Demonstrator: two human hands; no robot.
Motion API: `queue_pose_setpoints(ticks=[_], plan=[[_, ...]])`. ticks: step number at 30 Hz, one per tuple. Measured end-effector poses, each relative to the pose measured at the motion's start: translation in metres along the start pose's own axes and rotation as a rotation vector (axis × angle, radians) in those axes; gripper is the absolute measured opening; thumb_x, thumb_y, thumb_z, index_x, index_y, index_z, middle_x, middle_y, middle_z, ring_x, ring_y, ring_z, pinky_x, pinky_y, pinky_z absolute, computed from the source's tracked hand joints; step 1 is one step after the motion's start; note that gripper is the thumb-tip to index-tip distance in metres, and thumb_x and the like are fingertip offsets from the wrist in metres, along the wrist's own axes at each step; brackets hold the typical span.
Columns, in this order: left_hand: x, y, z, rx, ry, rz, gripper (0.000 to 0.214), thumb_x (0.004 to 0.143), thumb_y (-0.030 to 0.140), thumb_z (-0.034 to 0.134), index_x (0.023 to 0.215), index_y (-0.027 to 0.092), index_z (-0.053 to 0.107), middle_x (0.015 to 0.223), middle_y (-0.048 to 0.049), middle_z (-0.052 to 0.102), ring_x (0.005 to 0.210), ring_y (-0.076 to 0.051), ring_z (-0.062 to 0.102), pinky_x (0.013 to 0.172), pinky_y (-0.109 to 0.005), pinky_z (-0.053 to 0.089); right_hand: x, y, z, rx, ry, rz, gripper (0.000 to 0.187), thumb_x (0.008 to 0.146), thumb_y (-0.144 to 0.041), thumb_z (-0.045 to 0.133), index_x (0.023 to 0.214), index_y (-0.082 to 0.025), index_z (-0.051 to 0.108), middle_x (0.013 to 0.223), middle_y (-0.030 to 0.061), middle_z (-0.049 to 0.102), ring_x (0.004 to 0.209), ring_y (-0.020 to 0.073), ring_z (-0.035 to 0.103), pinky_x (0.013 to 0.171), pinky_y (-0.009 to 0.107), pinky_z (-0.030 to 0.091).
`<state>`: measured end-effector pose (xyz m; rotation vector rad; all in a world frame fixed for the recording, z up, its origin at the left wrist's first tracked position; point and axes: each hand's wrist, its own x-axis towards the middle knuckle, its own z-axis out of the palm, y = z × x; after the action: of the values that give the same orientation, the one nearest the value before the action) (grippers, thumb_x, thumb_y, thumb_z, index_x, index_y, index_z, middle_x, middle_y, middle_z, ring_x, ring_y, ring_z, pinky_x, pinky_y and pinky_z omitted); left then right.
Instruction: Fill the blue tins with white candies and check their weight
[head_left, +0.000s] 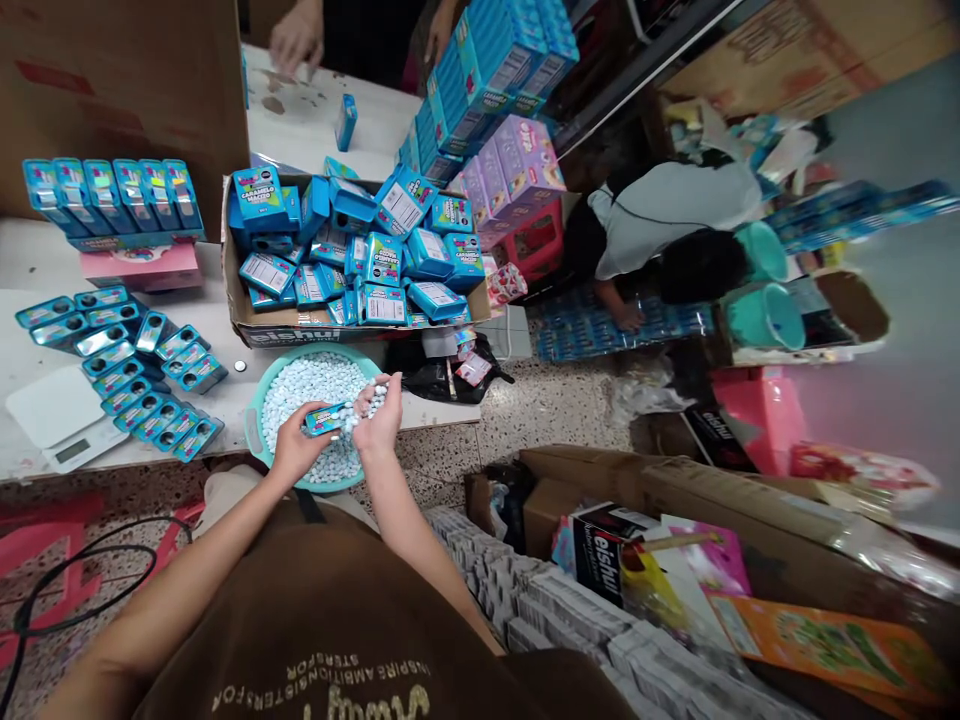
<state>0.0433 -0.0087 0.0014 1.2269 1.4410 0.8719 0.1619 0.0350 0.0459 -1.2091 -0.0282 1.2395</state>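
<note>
“One small blue pack (322, 419) is held in the head view; where?”

“Over the turquoise bowl (253, 432), gripped by the fingers of the left hand (294, 446).”

“And the right hand (380, 425)?”

“Cupped just beside it, half-curled fingers holding pale candies (367, 402). On the far side stands a cardboard box (300, 335) of packs (382, 260).”

Loose blue boxes (384, 262): "CARAMELO MACIZO" on several fronts
Stacked blue boxes (487, 60): "CARAMELO MACIZO" again
Carton (300, 337) around the loose ones: "eishui", its first letter unclear to me
Black box (596, 565): "eishui" too, in white
Brown shirt (322, 600): "INSPIRE", "AMBITION", "SISTERS", "FOR", upside down; script illegible
Scale (56, 415): digits too small
</note>
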Motion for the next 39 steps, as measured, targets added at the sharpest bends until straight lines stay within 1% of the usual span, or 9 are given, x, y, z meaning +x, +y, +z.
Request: queue_pose_setpoints(ticks=[2, 5, 10, 18, 22, 26, 31, 36, 39], plan=[[-0.001, -0.004, -0.001, -0.044, 0.014, -0.038, 0.040, 0.062, 0.031, 0.073, 0.099, 0.020, 0.062, 0.102, -0.0042, 0.067, 0.097, -0.022, 0.062, 0.089, -0.036, 0.047, 0.010, -0.002, -0.007, 0.066, 0.002, 0.119, 0.034, 0.085, -0.051, 0.045, 0.070, -0.021, 0.041, 0.045, -0.0117, 0.032, 0.033, 0.0034, 0.025, 0.034, 0.016, 0.019], [0.002, -0.009, -0.003, -0.090, 0.035, 0.005, 0.041, 0.063, 0.033, 0.073, 0.099, 0.020, 0.060, 0.101, -0.0038, 0.065, 0.096, -0.020, 0.061, 0.088, -0.034, 0.047, 0.024, -0.002, -0.023, 0.156, 0.001, 0.206, 0.032, 0.090, -0.043, 0.039, 0.067, -0.021, 0.038, 0.042, -0.0123, 0.028, 0.031, 0.0037, 0.022, 0.033, 0.015, 0.017], [0.016, -0.018, 0.000, -0.016, -0.044, 0.106, 0.034, 0.065, 0.027, 0.070, 0.096, 0.020, 0.059, 0.098, -0.0027, 0.064, 0.096, -0.019, 0.060, 0.087, -0.033, 0.047, 0.033, 0.005, -0.048, 0.126, 0.111, 0.179, 0.027, 0.089, -0.041, 0.042, 0.071, -0.021, 0.041, 0.042, -0.0124, 0.032, 0.030, 0.0035, 0.024, 0.031, 0.015, 0.018], [0.022, -0.020, 0.014, 0.101, -0.109, 0.211, 0.034, 0.072, 0.020, 0.061, 0.106, 0.022, 0.056, 0.112, -0.0036, 0.063, 0.109, -0.021, 0.057, 0.095, -0.036, 0.044, 0.032, 0.016, -0.070, 0.050, 0.151, 0.191, 0.024, 0.087, -0.041, 0.045, 0.075, -0.021, 0.046, 0.043, -0.0116, 0.037, 0.031, 0.0027, 0.029, 0.031, 0.015, 0.021], [0.022, -0.018, 0.013, 0.307, -0.104, 0.309, 0.039, 0.072, 0.013, 0.057, 0.109, 0.023, 0.056, 0.113, -0.0041, 0.063, 0.110, -0.022, 0.055, 0.097, -0.040, 0.041, 0.031, 0.021, -0.078, -0.039, 0.206, 0.163, 0.025, 0.081, -0.045, 0.054, 0.078, -0.020, 0.049, 0.046, -0.0110, 0.041, 0.033, 0.0024, 0.033, 0.032, 0.015, 0.022], [0.025, -0.011, 0.008, 0.564, -0.098, 0.394, 0.044, 0.069, 0.008, 0.055, 0.109, 0.023, 0.058, 0.107, -0.0043, 0.066, 0.104, -0.025, 0.054, 0.099, -0.045, 0.035, 0.030, 0.024, -0.082, -0.087, 0.235, 0.159, 0.025, 0.078, -0.044, 0.056, 0.081, -0.020, 0.050, 0.048, -0.0109, 0.042, 0.034, 0.0026, 0.034, 0.032, 0.015, 0.023], [0.020, -0.003, -0.003, 0.613, -0.099, 0.513, 0.048, 0.068, 0.005, 0.054, 0.112, 0.024, 0.058, 0.113, -0.0031, 0.065, 0.104, -0.024, 0.052, 0.096, -0.044, 0.036, 0.031, 0.028, -0.085, -0.141, 0.207, 0.181, 0.029, 0.077, -0.048, 0.055, 0.080, -0.020, 0.049, 0.047, -0.0114, 0.040, 0.034, 0.0025, 0.033, 0.032, 0.016, 0.022], [0.007, 0.002, -0.018, 0.527, -0.019, 0.415, 0.040, 0.073, 0.011, 0.057, 0.111, 0.023, 0.056, 0.109, -0.0045, 0.064, 0.103, -0.023, 0.054, 0.094, -0.040, 0.042, 0.033, 0.036, -0.088, -0.179, 0.208, 0.189, 0.029, 0.074, -0.046, 0.057, 0.084, -0.019, 0.053, 0.047, -0.0109, 0.044, 0.034, 0.0029, 0.035, 0.033, 0.015, 0.023], [-0.001, 0.009, -0.032, 0.434, 0.052, 0.392, 0.035, 0.077, 0.018, 0.059, 0.112, 0.022, 0.055, 0.111, -0.0056, 0.061, 0.107, -0.020, 0.054, 0.095, -0.035, 0.043, 0.031, 0.043, -0.087, -0.297, 0.190, 0.169, 0.030, 0.071, -0.044, 0.058, 0.087, -0.019, 0.058, 0.053, -0.0085, 0.051, 0.040, 0.0044, 0.044, 0.036, 0.015, 0.027]])
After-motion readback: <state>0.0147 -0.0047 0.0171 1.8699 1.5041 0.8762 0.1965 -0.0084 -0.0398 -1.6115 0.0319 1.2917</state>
